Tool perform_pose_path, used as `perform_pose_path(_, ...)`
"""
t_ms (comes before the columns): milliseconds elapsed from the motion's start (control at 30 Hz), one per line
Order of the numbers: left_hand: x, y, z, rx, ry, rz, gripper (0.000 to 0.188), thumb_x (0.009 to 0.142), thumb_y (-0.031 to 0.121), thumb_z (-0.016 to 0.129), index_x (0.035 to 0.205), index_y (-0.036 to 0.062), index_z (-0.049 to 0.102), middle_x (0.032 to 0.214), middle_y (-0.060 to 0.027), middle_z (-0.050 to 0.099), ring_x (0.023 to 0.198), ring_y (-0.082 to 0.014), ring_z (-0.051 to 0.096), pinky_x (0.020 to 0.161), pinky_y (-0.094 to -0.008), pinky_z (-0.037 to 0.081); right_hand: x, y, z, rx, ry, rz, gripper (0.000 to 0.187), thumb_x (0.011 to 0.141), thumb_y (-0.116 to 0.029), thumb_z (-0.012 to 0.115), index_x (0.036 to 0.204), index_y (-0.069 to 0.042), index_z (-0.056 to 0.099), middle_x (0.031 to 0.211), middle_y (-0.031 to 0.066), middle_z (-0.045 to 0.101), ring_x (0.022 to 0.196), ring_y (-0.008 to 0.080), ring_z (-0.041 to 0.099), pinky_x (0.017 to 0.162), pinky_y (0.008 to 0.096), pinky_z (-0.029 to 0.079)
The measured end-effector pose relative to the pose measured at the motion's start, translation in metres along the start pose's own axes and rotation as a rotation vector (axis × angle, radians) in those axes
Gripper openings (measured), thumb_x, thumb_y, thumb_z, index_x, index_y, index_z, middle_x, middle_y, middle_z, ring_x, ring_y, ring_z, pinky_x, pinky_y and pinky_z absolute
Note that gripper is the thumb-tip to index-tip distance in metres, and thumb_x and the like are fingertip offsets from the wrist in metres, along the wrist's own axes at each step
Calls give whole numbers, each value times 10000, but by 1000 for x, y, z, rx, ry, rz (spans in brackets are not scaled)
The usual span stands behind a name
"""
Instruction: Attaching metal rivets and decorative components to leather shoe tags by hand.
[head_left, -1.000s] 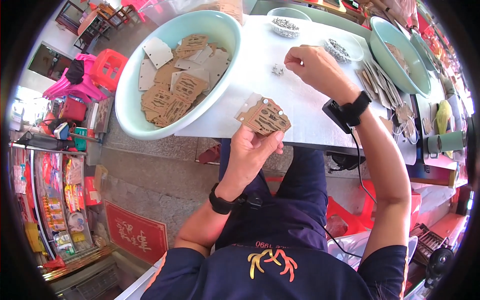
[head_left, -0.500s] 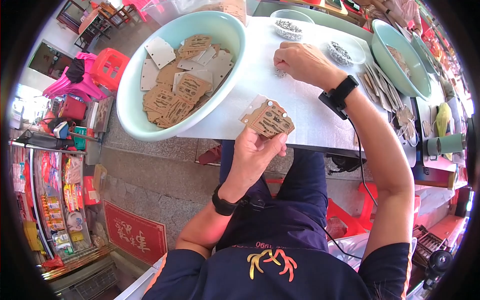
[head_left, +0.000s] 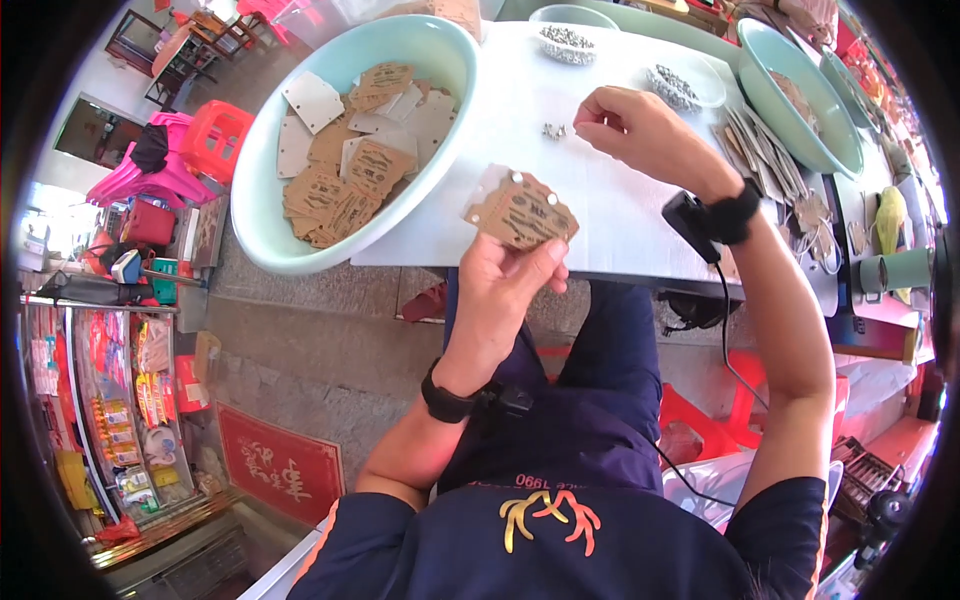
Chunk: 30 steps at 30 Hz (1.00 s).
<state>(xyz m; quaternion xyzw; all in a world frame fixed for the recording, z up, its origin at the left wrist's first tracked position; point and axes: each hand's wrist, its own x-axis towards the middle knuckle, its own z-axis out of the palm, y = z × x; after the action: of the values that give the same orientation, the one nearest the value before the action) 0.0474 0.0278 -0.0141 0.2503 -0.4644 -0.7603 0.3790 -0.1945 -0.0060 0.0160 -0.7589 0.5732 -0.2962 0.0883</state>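
My left hand (head_left: 497,290) is closed on a printed brown cardboard card (head_left: 525,212), held between thumb and fingers above the table's near edge. A paler card edge shows behind it, and small round silver pieces sit along its top. My right hand (head_left: 640,130) hovers over the white tabletop with fingers curled. Whatever its fingertips hold, if anything, is too small to make out. Just left of them lies a little heap of small metal pieces (head_left: 554,131). A big pale green basin (head_left: 243,205) at the left holds many brown and white cards.
Two clear tubs (head_left: 573,14) (head_left: 708,88) of small metal pieces stand at the table's far side. Stacked cards (head_left: 762,165) lie at the right, beside another green basin (head_left: 848,165). A black cable (head_left: 724,310) hangs from my right wrist. Red stools stand around.
My right hand has lifted off the small heap of metal pieces and shifted right, so the heap now shows. My left hand keeps hold of the card, slightly farther left.
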Motion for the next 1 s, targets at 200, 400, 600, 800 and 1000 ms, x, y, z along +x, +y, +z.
perform_pose_path(200,14,0,8,-74,-16,-1,237,912,72,628,1126,5,551,950,-76,628,791,-135,585,692,-273,472,-58,-46,-7,644,-155,503,213,924,-209,607,977,-8,657,675,-22,561,594,37,502,521,215,419)
perform_pose_path(400,17,-3,23,-81,-55,-13,239,920,71,617,1143,16,552,984,-75,639,810,-131,584,715,-274,473,-83,-60,8,838,-19,510,220,947,-222,604,1005,-14,642,687,-30,553,612,31,492,530,200,415)
perform_pose_path(600,18,-5,31,-42,-104,-3,251,925,71,611,1161,18,544,998,-69,636,809,-127,581,721,-278,478,-92,-61,5,952,52,480,235,954,-228,600,996,0,636,723,-30,563,634,30,498,557,196,432)
perform_pose_path(800,18,-6,32,-9,-127,-9,253,921,63,612,1161,22,543,999,-67,634,806,-129,578,732,-283,483,-98,-60,-1,1066,32,502,183,946,-176,605,1002,-4,633,765,-35,583,632,23,505,557,191,431)
perform_pose_path(1000,19,-6,34,-24,-140,11,252,920,64,611,1158,20,543,1003,-70,634,818,-130,575,745,-291,482,-102,-60,-2,1320,28,612,197,935,-202,632,987,-13,659,727,-29,584,632,26,518,535,178,429)
